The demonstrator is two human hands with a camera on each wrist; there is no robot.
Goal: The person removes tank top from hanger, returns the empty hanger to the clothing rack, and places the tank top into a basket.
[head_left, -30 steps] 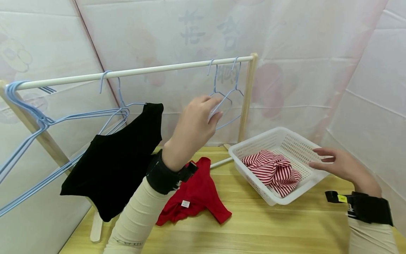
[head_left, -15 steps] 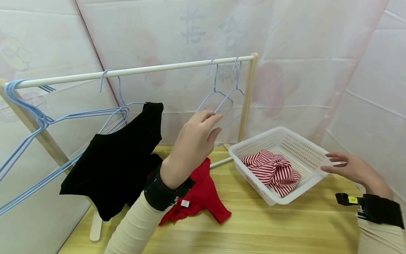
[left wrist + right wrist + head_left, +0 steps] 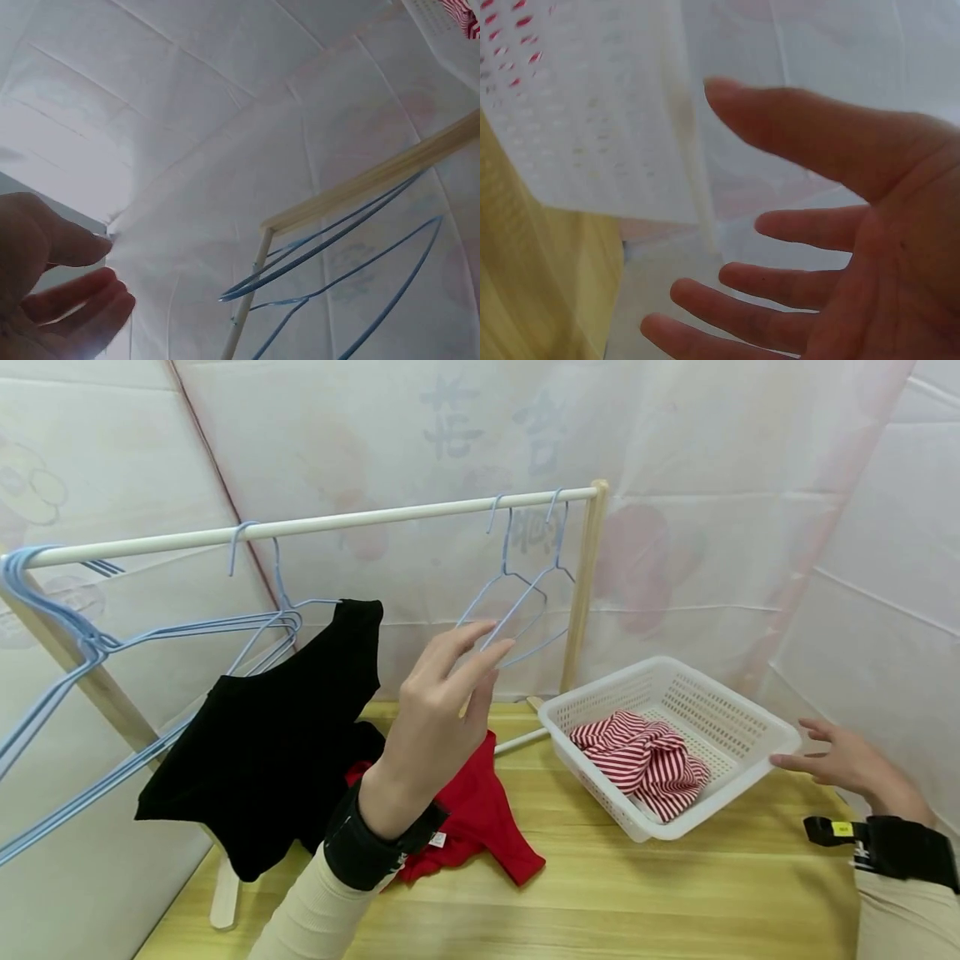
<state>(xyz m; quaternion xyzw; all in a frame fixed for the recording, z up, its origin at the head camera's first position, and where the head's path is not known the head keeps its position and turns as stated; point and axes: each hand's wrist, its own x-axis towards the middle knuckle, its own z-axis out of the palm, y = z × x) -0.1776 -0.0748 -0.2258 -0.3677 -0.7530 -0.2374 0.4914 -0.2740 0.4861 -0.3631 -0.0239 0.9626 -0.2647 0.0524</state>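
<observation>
My left hand [image 3: 435, 718] is raised in front of the rack, fingers loosely bent and holding nothing. Beyond it, two bare blue hangers [image 3: 517, 602] hang at the rack's right end; the left wrist view shows them apart from the fingers. At the right, my right hand [image 3: 855, 768] is spread beside the white plastic basket [image 3: 757, 760], thumb right at its rim. A red-and-white striped garment [image 3: 645, 760] lies crumpled in the basket. Under my left arm, a red garment [image 3: 487, 827] with a white tag lies on the table, partly hidden.
A black garment [image 3: 277, 743] hangs on a blue hanger [image 3: 277, 577] towards the left of the white rod [image 3: 360, 518]. Several more blue hangers [image 3: 82, 643] bunch at the left end. A wooden post [image 3: 583, 593] supports the rod's right end over the wooden table [image 3: 675, 893].
My left hand has lowered away from the right-end hangers, its fingers loosening. My right hand has shifted right, from over the basket's edge to beside it.
</observation>
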